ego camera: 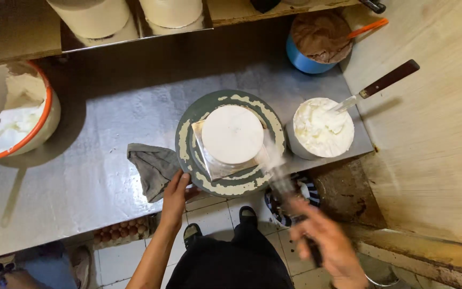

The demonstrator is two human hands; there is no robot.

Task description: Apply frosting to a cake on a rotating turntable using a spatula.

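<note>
1. Head view, nearest zone: right hand [330,246] is motion-blurred low in the frame, clenched about a dark handle; the blade of this spatula [276,166] smears upward to the cake's right side. Whether it touches cannot be told.
2. Left hand [175,195] rests at the near-left rim of the turntable [188,134], fingers curled onto the edge in a light grasp.
3. Grey cloth [153,168] lies crumpled on the steel counter [81,176], just beside the left hand and touching the turntable's rim.
4. White frosted cake [232,134] stands centred on a square silver board atop the turntable, whose dark green surface carries cream smears around its border.
5. Right of the turntable: tub of white cream [323,128], a brown-handled knife [386,81] standing in it.
6. Far right: blue bowl [316,40] of brown cream with an orange-handled tool.
7. Far left: orange-rimmed bowl [28,123] holding white cream.
</note>
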